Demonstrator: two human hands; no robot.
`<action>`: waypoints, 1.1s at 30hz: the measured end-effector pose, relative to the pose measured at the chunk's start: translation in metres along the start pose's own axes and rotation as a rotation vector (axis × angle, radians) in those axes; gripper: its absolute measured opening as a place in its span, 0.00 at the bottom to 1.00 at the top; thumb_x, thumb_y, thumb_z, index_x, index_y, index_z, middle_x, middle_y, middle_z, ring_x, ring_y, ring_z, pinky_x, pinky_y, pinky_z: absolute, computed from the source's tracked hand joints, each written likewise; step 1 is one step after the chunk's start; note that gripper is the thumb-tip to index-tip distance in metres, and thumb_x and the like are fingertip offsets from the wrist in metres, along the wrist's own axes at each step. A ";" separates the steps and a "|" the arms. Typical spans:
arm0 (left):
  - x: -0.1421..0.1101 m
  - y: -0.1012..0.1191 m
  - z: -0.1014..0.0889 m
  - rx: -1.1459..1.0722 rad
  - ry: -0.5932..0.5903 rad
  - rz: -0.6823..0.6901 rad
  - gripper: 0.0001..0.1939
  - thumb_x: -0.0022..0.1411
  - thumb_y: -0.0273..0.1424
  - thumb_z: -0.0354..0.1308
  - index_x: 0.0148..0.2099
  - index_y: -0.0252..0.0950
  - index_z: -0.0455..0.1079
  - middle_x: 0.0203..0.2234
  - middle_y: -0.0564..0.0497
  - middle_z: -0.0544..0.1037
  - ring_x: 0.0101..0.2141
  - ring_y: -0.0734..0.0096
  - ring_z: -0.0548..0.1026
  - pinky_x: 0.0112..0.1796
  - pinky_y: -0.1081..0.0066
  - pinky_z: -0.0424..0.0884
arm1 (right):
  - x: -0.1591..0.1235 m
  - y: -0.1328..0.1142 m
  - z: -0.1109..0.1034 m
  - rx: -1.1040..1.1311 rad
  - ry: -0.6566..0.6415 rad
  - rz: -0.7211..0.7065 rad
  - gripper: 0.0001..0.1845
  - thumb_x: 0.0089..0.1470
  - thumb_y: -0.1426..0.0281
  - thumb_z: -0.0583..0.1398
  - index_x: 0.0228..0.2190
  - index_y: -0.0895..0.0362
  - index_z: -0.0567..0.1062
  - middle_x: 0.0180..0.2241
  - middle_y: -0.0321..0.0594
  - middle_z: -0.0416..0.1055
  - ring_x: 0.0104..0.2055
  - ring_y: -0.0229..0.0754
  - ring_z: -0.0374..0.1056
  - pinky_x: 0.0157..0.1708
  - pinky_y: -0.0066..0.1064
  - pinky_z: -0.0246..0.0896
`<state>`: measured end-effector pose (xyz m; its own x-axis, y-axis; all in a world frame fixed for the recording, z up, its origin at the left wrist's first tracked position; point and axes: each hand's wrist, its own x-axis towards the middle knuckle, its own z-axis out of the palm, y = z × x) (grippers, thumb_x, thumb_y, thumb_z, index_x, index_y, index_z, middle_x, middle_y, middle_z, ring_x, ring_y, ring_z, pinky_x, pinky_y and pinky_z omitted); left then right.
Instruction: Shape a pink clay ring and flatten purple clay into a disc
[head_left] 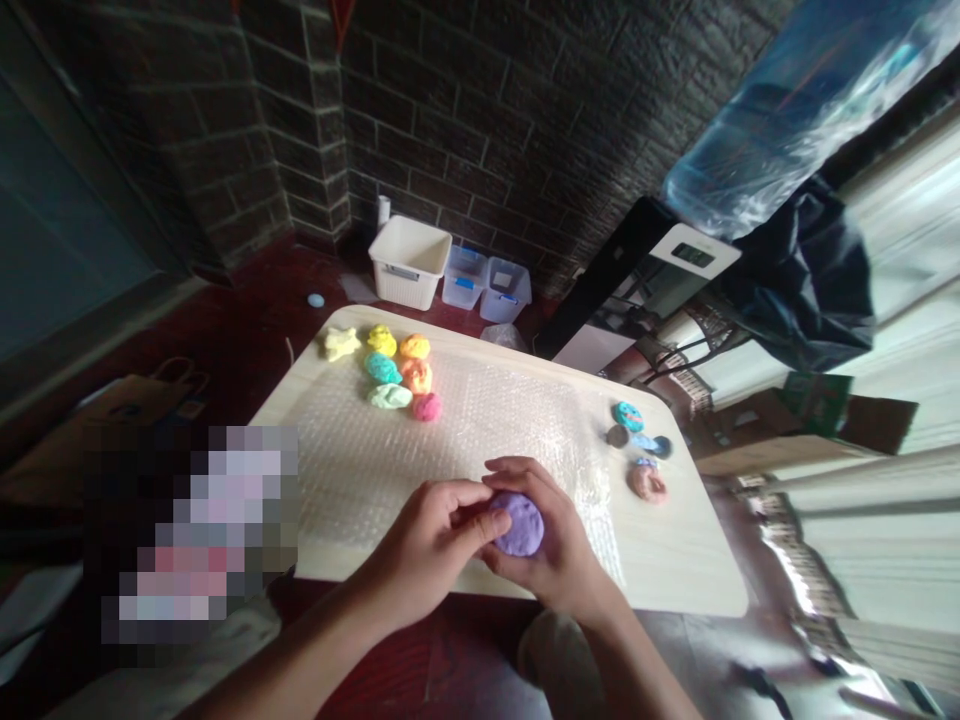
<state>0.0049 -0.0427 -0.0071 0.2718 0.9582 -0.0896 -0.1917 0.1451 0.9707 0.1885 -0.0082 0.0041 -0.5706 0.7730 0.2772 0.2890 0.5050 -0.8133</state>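
A rounded lump of purple modelling clay [519, 528] is held between my two hands above the table's near edge. My left hand [424, 545] presses its thumb on the near-left side of the lump. My right hand [559, 540] cups the clay from the right, fingers curled over its far side. Bubble wrap [502, 400] lies beneath, on the pale table [682, 570]. At the far left sit soft lumps: pale yellow [341, 344], yellow [381, 340], orange [417, 376], teal [383, 368], pale green [389, 397] and pink [427, 407].
On the table's right are a blue lump [628, 416], a light-blue piece with dark round ends [643, 442] and a brownish-pink lump [647, 483]. Behind the table stand a white bin [405, 285] and clear boxes [465, 288]. A cardboard box [810, 445] is at right.
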 end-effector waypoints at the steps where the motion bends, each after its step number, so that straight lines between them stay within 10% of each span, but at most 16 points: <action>1: 0.000 -0.001 0.000 0.033 0.012 0.004 0.16 0.68 0.41 0.64 0.39 0.32 0.80 0.33 0.46 0.82 0.38 0.59 0.79 0.38 0.68 0.72 | 0.000 0.000 0.001 -0.002 0.005 -0.007 0.27 0.51 0.73 0.72 0.52 0.52 0.76 0.54 0.47 0.73 0.57 0.52 0.72 0.56 0.44 0.70; 9: -0.009 -0.003 0.006 0.324 0.077 0.100 0.16 0.69 0.41 0.62 0.34 0.35 0.76 0.27 0.50 0.77 0.31 0.64 0.76 0.31 0.70 0.67 | -0.001 0.001 0.004 0.009 0.011 -0.019 0.32 0.50 0.71 0.73 0.56 0.50 0.75 0.54 0.46 0.76 0.55 0.53 0.73 0.55 0.44 0.70; 15: -0.004 0.001 0.003 0.003 0.195 -0.016 0.18 0.71 0.44 0.59 0.53 0.37 0.77 0.42 0.44 0.84 0.43 0.56 0.81 0.42 0.64 0.74 | -0.001 0.002 0.004 0.181 0.166 0.121 0.18 0.54 0.72 0.71 0.46 0.49 0.78 0.50 0.43 0.78 0.49 0.49 0.75 0.48 0.39 0.71; 20: 0.006 -0.004 -0.013 -0.075 0.377 -0.065 0.17 0.71 0.41 0.55 0.46 0.33 0.77 0.35 0.43 0.84 0.35 0.59 0.81 0.37 0.65 0.74 | -0.002 -0.001 0.005 0.266 0.209 0.206 0.11 0.54 0.71 0.71 0.39 0.51 0.77 0.42 0.40 0.79 0.41 0.45 0.74 0.41 0.35 0.69; 27: -0.001 -0.001 0.004 -0.194 0.088 -0.133 0.16 0.67 0.43 0.62 0.40 0.33 0.78 0.35 0.44 0.83 0.37 0.59 0.80 0.39 0.65 0.74 | -0.003 -0.006 0.012 0.160 0.223 0.093 0.20 0.50 0.72 0.74 0.44 0.49 0.77 0.51 0.43 0.75 0.53 0.51 0.72 0.51 0.41 0.69; 33: 0.001 -0.004 0.003 -0.176 0.072 -0.074 0.16 0.61 0.42 0.70 0.41 0.33 0.79 0.34 0.46 0.82 0.37 0.62 0.79 0.38 0.69 0.72 | -0.005 -0.006 0.009 0.150 0.110 0.090 0.37 0.50 0.72 0.74 0.58 0.48 0.71 0.55 0.45 0.71 0.53 0.52 0.72 0.52 0.43 0.70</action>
<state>0.0089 -0.0427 -0.0102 0.2246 0.9574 -0.1813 -0.3368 0.2509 0.9075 0.1830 -0.0190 0.0034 -0.4575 0.8541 0.2475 0.2127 0.3753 -0.9022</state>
